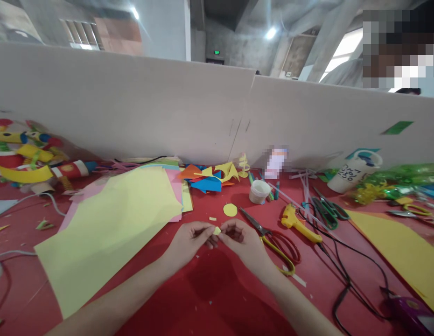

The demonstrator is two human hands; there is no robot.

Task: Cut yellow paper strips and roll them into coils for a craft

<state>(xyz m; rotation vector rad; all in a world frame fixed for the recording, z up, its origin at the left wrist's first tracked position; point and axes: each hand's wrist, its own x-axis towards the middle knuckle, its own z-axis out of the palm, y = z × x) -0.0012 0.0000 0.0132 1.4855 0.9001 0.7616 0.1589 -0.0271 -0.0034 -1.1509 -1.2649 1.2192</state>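
Note:
A small pale yellow piece of paper (217, 230) is pinched between the fingertips of both hands, low over the red table. My left hand (195, 234) grips its left side with thumb and fingers closed. On the other side, my right hand (242, 238) holds it in the same kind of pinch. Just beyond the fingers lies a yellow paper circle (230, 210), with a tiny yellow strip (213, 219) to its left. Scissors (269, 233) with red and yellow handles rest beside my right hand, blades pointing away to the left.
Large yellow paper sheets (122, 224) spread on the left. Coloured scraps (210, 179), a white cup (259, 192) and a phone (276, 163) stand farther back. Right are a yellow glue gun (301, 225) with black cables, green-handled scissors (325, 212) and orange-yellow sheets (395, 247). A white partition (133, 107) rises behind.

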